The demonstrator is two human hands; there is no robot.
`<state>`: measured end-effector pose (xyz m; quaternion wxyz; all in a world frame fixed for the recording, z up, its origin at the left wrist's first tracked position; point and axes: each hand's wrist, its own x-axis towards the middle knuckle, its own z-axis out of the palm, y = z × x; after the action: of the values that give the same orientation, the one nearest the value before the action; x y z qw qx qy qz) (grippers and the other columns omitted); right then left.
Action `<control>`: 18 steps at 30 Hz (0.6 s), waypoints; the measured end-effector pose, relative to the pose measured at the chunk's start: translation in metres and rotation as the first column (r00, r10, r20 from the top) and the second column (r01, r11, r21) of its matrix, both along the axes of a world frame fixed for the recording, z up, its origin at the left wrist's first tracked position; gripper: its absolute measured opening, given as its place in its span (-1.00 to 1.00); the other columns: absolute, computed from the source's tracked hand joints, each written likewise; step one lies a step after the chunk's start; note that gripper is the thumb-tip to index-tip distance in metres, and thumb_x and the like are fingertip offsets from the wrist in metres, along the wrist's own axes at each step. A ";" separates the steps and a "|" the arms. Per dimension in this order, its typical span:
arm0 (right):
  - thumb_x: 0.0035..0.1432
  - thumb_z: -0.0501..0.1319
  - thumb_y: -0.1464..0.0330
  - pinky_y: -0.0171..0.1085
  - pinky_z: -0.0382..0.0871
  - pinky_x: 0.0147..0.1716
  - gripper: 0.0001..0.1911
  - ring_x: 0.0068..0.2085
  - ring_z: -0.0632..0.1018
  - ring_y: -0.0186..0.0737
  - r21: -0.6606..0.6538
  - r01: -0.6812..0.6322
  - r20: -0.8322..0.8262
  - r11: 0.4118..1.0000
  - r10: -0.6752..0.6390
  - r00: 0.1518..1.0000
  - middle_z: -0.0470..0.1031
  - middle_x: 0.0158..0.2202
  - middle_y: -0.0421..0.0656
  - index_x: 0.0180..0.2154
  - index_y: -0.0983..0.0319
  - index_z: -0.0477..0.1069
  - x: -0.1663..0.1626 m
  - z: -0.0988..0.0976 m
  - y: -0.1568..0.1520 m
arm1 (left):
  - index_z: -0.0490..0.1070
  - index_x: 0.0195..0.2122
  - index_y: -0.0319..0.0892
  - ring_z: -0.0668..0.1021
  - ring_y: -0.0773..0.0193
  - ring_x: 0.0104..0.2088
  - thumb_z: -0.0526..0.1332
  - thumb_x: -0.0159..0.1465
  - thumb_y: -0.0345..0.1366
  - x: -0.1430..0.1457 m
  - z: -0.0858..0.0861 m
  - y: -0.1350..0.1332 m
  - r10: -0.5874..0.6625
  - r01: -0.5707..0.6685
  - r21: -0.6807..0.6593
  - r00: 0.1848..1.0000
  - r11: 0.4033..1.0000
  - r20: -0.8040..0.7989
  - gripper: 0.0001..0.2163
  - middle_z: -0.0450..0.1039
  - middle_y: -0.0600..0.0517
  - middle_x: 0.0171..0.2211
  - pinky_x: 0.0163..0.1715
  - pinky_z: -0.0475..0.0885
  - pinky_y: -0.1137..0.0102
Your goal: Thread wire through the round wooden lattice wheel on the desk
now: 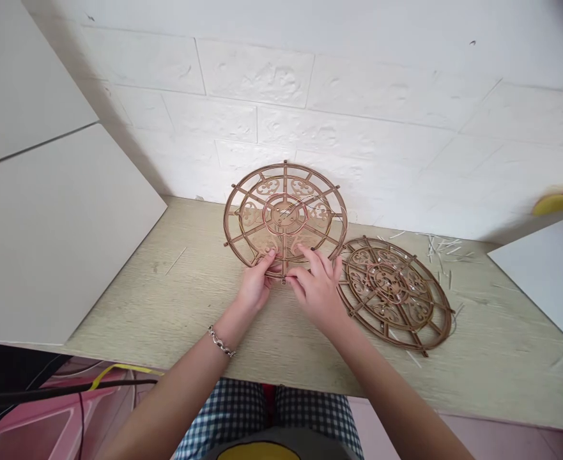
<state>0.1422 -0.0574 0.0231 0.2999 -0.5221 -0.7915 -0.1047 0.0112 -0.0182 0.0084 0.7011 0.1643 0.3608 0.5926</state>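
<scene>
A round bronze-coloured openwork frame (285, 169), with spokes, scroll ornaments and a central disc, is held up tilted against the white wall. Its lower rim is gripped by my left hand (256, 281), thumb in front and fingers behind. My right hand (318, 284) is at the bottom of the same frame, thumb and forefinger pinched close to the rim beside the lowest spoke. What that pinch holds, if anything, is too small to make out. Thin wires cross the frame around its centre. To the right, similar round frames (418, 313), seemingly stacked, lie on the table.
White slivers (441, 248) are scattered on the pale wooden table (137, 300), mostly at the back right. White panels stand at the left (70, 236) and right (549, 268). A yellow and red object (556, 204) sits at the right edge. Cables and pink plastic show below left.
</scene>
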 end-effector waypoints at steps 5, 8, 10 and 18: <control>0.21 0.14 0.32 0.27 -0.10 0.14 -0.86 0.12 0.28 -0.02 -0.014 -0.049 0.052 0.999 0.050 0.997 0.30 0.16 -0.12 -0.36 0.13 0.46 0.002 0.006 0.006 | 0.51 -0.32 -0.26 0.51 0.36 -0.59 0.38 0.03 -0.29 -0.001 0.001 0.000 -0.023 0.023 -0.005 1.000 1.000 -0.003 -0.79 0.54 0.05 -0.50 -0.62 0.41 0.48; 0.22 0.14 0.33 0.25 -0.08 0.15 -0.87 0.12 0.29 -0.03 0.025 -0.085 0.142 0.996 0.080 0.987 0.31 0.15 -0.13 -0.35 0.15 0.45 0.003 0.008 0.008 | 0.52 -0.35 -0.26 0.53 0.34 -0.57 0.40 0.00 -0.28 -0.001 0.000 0.000 -0.023 0.023 0.005 1.000 1.000 0.002 -0.78 0.55 0.04 -0.47 -0.61 0.42 0.48; 0.22 0.14 0.34 0.22 -0.09 0.17 -0.87 0.11 0.28 -0.05 0.051 -0.109 0.206 0.993 0.097 0.974 0.31 0.15 -0.13 -0.36 0.16 0.43 0.004 0.011 0.009 | 0.52 -0.38 -0.25 0.54 0.34 -0.56 0.42 -0.03 -0.27 -0.001 -0.002 0.000 -0.019 0.019 0.018 1.000 1.000 0.005 -0.78 0.56 0.05 -0.47 -0.61 0.42 0.49; 0.21 0.11 0.44 0.14 -0.29 0.25 -0.86 0.10 0.27 -0.12 0.120 -0.323 0.474 0.939 0.232 0.849 0.32 0.13 -0.12 -0.31 0.21 0.44 0.009 0.027 0.015 | 0.55 -0.37 -0.26 0.55 0.37 -0.46 0.44 -0.07 -0.30 0.002 -0.005 0.000 0.000 0.000 0.074 1.000 0.997 0.006 -0.76 0.57 0.03 -0.40 -0.45 0.43 0.52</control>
<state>0.1509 -0.0422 0.0503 0.1687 -0.3309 -0.8925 -0.2559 0.0135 -0.0186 0.0032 0.6956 0.1883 0.3366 0.6061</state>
